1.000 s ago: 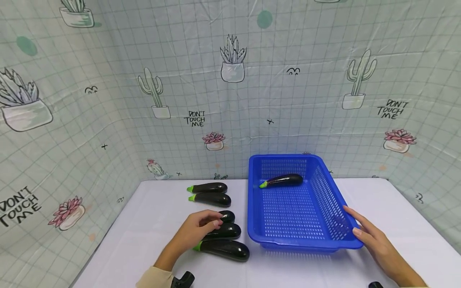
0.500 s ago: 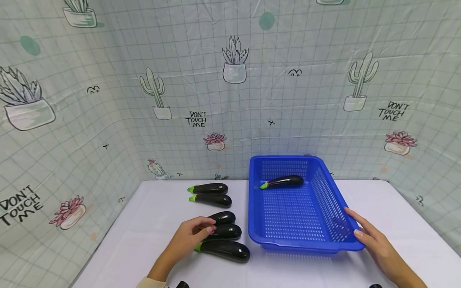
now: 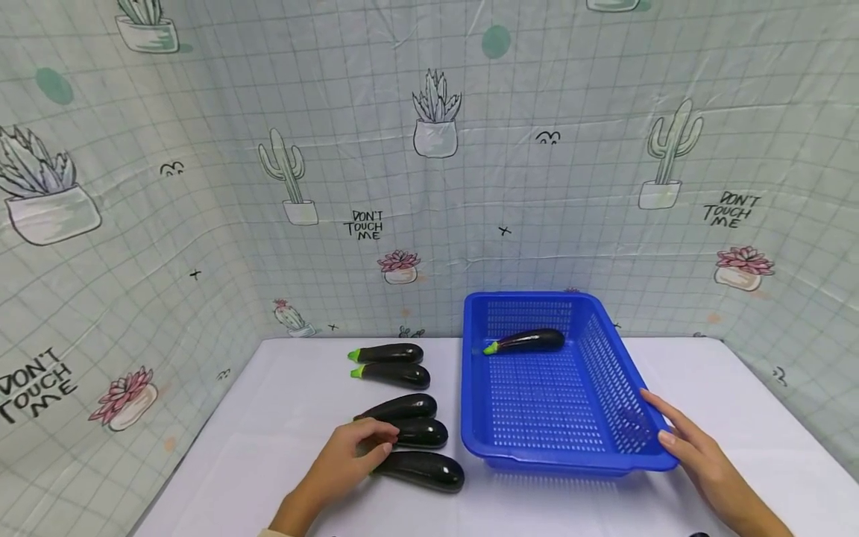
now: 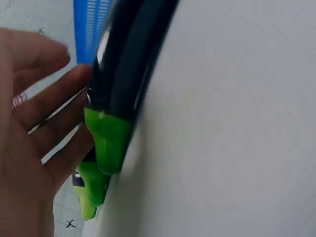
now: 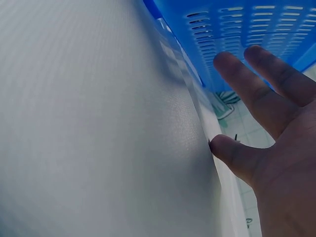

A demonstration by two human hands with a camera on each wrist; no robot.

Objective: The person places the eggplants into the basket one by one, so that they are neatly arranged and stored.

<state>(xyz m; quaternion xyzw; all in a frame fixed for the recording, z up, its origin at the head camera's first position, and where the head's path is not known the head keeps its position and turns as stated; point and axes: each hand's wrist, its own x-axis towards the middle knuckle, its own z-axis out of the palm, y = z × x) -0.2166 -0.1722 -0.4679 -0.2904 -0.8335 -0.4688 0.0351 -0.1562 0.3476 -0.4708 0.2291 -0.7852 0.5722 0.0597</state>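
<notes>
In the head view, the left hand (image 3: 344, 460) is beside the stem ends of three dark eggplants, its fingertips at the middle one (image 3: 426, 432). The nearest eggplant (image 3: 427, 470) lies in front and the third (image 3: 407, 406) behind. The left wrist view shows the left hand (image 4: 37, 128) with parted, loosely bent fingers beside a green-stemmed eggplant (image 4: 133, 54); no grip is visible. Extended fingers of the right hand (image 3: 705, 459) touch the right side of a blue basket (image 3: 468, 388). From the right wrist, that hand (image 5: 286, 148) appears spread against the basket's slotted wall (image 5: 222, 37).
One eggplant (image 3: 533, 341) lies inside the basket near its back. Two more eggplants, one farther back (image 3: 392, 353) and one just in front (image 3: 396, 374), lie on the white table (image 3: 268, 418). A patterned cloth (image 3: 335, 283) hangs behind the table and at its sides.
The left hand has shifted left and toward the front, from the third eggplant to the middle one, uncovering more of the third. The right hand stays at the basket.
</notes>
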